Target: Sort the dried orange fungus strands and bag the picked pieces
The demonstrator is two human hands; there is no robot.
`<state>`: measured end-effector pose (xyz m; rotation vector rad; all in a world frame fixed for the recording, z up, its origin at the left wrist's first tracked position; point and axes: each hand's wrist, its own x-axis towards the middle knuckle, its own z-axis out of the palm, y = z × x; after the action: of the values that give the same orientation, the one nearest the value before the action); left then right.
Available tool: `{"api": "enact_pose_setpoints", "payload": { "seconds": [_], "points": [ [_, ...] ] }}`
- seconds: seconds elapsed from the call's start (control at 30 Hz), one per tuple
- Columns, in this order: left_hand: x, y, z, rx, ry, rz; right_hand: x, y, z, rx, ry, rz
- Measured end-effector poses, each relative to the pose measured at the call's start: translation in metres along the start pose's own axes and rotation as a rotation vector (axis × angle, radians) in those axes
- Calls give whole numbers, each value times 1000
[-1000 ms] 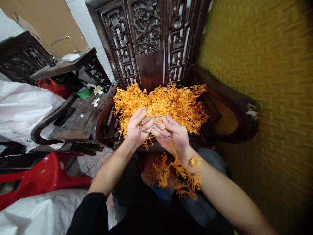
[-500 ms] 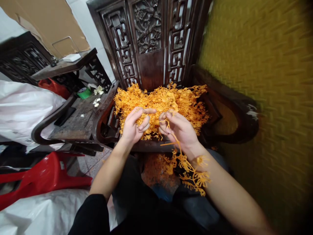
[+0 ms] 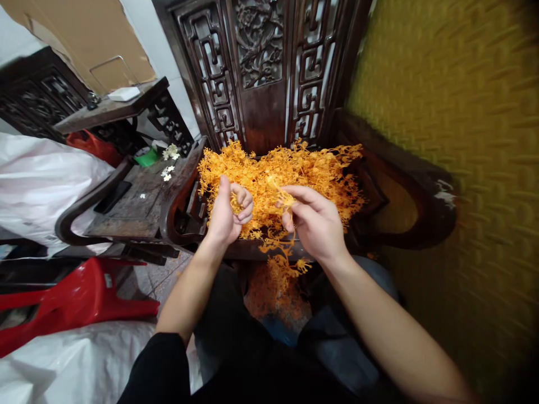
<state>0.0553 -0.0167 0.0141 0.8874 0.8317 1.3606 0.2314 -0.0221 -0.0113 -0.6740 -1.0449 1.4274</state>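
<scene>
A big heap of orange, branching plastic-looking sprigs (image 3: 311, 165) fills the seat of a dark carved wooden chair (image 3: 265, 115). My right hand (image 3: 318, 221) pinches one orange sprig (image 3: 285, 197) between thumb and fingers in front of the heap. Below that hand more orange branches (image 3: 283, 269) dangle past the seat's front edge, apparently part of the same sprig. My left hand (image 3: 229, 213) is held to the left, thumb raised and fingers curled inward. Small orange bits show inside its curl, partly hidden by the fingers. The two hands are apart.
On the left stands a wooden side chair (image 3: 126, 216) with a green tape roll (image 3: 146, 157) and pale flower pieces (image 3: 167, 173). A red plastic stool (image 3: 90, 292) and white sacks (image 3: 46, 185) lie nearby. A yellow textured surface (image 3: 471, 129) rises at the right.
My right hand has turned, and the sprig that hung over my right forearm now hangs lower, between my arms. My left thumb has lifted upright and that hand has drawn slightly left, away from the right.
</scene>
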Motion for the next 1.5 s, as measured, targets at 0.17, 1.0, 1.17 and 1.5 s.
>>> {"api": "enact_pose_setpoints", "payload": {
  "seconds": [0.17,1.0,1.17,1.5],
  "points": [
    [1,-2,1,54,43,-16,7,-12,0,354,-107,298],
    [-10,-4,1,1036,-126,574,0,2,4,9,-93,107],
    [-8,-1,-9,1344,-353,601,0,0,-6,-393,-140,-51],
    [-8,6,-14,1777,-348,544,1,-5,-14,-846,-201,-389]
  ]
}}
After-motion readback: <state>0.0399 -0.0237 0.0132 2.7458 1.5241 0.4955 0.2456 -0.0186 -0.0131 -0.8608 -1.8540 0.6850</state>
